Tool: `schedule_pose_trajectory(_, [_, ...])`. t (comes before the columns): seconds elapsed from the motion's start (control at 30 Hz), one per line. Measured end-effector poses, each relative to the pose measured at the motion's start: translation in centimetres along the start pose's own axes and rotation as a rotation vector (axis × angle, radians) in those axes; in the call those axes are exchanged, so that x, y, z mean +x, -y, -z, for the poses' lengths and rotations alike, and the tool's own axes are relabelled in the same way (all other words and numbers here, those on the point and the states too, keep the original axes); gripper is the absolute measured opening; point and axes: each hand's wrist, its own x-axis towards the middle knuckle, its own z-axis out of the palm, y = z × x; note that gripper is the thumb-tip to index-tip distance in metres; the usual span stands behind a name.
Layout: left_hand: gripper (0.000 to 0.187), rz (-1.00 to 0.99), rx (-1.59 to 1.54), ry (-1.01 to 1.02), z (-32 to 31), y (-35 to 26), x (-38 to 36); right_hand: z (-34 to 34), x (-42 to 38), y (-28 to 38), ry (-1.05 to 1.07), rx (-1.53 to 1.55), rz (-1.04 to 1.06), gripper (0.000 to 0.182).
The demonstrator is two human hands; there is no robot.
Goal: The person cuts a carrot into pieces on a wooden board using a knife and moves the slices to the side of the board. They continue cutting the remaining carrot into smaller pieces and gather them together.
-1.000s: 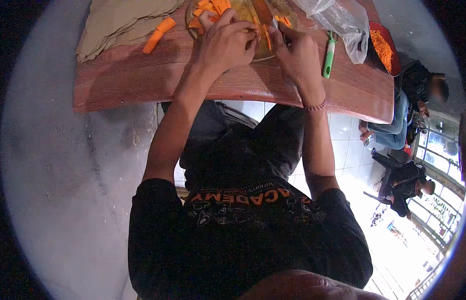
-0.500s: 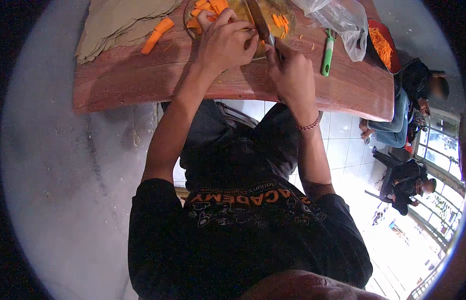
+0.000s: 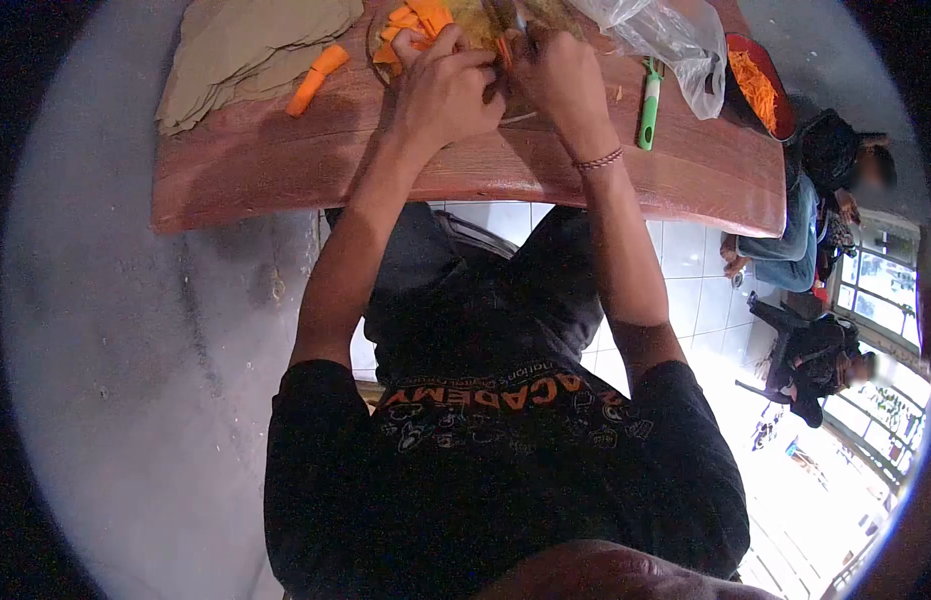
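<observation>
On the round cutting board (image 3: 473,14), my left hand (image 3: 451,95) has its fingers curled down by a carrot piece (image 3: 504,47); what its fingertips grip is partly hidden. My right hand (image 3: 564,80) is closed round a knife (image 3: 503,14), most of which the hand covers, close beside the left fingers. Cut carrot chunks (image 3: 423,18) are heaped on the board just beyond my left hand. Two more carrot lengths (image 3: 317,80) lie on the wooden table (image 3: 256,165) to the left.
Brown paper sheets (image 3: 236,60) are stacked at the table's left. To the right lie a green-handled peeler (image 3: 649,108), a clear plastic bag (image 3: 676,45) and a dark red bowl of shredded carrot (image 3: 754,88). Two people (image 3: 821,200) sit on the far right.
My right hand has moved up and left, closer to my left hand, and the knife blade is now more hidden. The small carrot strips right of the blade are now covered by it.
</observation>
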Motion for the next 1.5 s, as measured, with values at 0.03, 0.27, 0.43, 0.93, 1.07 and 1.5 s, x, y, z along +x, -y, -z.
schedule_pose_trajectory(0.03, [0.02, 0.016, 0.02, -0.025, 0.1, -0.2, 0.0, 0.5, 0.2, -0.3, 0.007, -0.004, -0.017, 0.033])
schedule_pose_trajectory(0.27, [0.018, 0.075, 0.058, -0.174, 0.0, 0.0, 0.1, 4.6, -2.6, 1.2, 0.075, 0.16, -0.18, 0.039])
schedule_pose_trajectory(0.43, [0.017, 0.15, -0.16, -0.412, -0.3, 1.6, 0.3, 3.5, -5.3, 1.9, 0.05, 0.186, -0.115, 0.038])
schedule_pose_trajectory(0.93, [0.028, 0.059, 0.158, 0.157, 5.5, 0.1, -1.2, 4.9, -4.9, 0.1, 0.058, 0.232, -0.151, 0.029])
schedule_pose_trajectory(1.07, [0.02, -0.047, 0.17, 0.126, 5.3, 0.4, -0.3, 5.8, -5.6, 0.7, 0.145, 0.282, -0.225, 0.027])
schedule_pose_trajectory(1.5, [0.021, 0.251, 0.139, 0.115, 1.5, -2.0, 4.9, 7.4, -7.3, 0.8, 0.117, 0.38, -0.307, 0.028])
